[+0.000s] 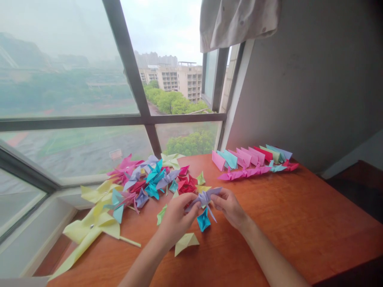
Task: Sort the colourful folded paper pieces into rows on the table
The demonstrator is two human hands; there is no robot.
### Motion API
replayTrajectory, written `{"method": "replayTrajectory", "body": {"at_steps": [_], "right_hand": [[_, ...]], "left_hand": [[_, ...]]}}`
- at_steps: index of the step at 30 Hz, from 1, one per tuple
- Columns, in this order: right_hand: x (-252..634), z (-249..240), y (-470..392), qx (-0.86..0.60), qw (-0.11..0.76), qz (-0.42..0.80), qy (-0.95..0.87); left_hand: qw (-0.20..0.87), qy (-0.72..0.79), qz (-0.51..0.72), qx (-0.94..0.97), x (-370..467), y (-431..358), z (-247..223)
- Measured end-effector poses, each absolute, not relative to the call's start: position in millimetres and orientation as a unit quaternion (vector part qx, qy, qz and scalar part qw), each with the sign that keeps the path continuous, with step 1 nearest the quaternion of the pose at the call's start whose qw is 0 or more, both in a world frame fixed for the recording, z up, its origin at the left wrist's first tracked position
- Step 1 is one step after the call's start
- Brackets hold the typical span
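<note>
A lavender folded-paper crane [204, 197] is held just above the wooden table between both hands. My left hand [181, 211] pinches its left side between thumb and fingers. The right side, a stretched-out wing, is gripped by my right hand [229, 206]. A thin lavender point hangs down below the folded body. Right under it lies a blue folded-paper piece [204, 220]. Nearer to me, beside my left wrist, rests a pale yellow folded piece [186, 241]. A green folded piece [161, 214] is partly hidden behind my left hand.
Red, blue and lavender origami [155, 179] heaps up at the left back. Yellow paper pinwheels [92, 225] lie along the table's left edge. Several folded paper pieces [249, 156] stand in a row at the back right, with pink cranes [243, 173] before them. Windows [146, 115] border the table [299, 227].
</note>
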State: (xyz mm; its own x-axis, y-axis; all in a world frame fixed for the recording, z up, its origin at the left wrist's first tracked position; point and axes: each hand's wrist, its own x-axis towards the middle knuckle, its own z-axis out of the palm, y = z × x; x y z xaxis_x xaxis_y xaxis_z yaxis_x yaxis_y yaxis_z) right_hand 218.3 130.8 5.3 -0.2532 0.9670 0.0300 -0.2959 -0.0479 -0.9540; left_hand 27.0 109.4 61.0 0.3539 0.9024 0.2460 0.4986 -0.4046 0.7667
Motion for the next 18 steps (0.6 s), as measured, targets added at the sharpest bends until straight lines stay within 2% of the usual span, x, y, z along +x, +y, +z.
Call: {"method": "replayTrajectory", "body": {"at_steps": [8, 18], "right_hand": [[222, 7, 130, -0.314, 0.480, 0.705, -0.417], [229, 8, 128, -0.211, 0.492, 0.793, -0.290]], "left_hand": [[0.338, 0.438, 0.327, 0.766, 27, 107, 59], [0.556, 0.362, 0.342, 0.666, 24, 111, 52]]}}
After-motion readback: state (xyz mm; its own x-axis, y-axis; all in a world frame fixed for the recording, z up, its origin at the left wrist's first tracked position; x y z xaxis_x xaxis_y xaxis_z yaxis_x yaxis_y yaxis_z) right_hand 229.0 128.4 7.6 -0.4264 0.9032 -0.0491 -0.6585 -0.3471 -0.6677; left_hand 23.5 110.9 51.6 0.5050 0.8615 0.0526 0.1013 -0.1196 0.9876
